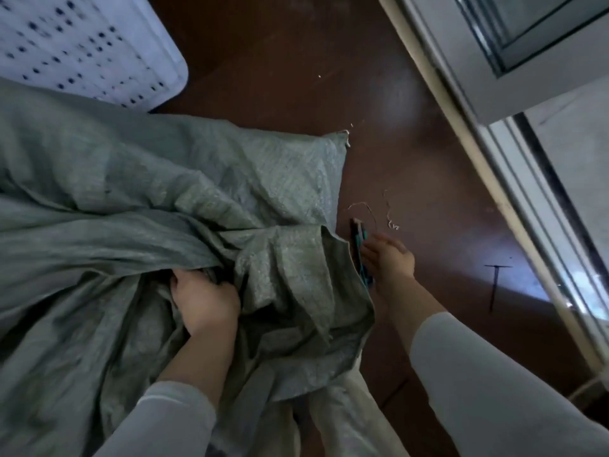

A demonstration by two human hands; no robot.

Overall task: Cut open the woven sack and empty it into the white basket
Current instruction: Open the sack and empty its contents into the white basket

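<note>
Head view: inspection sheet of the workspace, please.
surface: brown floor, glossy
job's things: woven sack crumpled on the floor; white basket beyond it; teal-handled tool at the sack's edge, blurred
clutter: thread scraps; black T mark; pale fabric near the sack
hands: left hand grips sack fabric; right hand at the tool, grip unclear
cables: nothing seen
surroundings: window frame on the right
</note>
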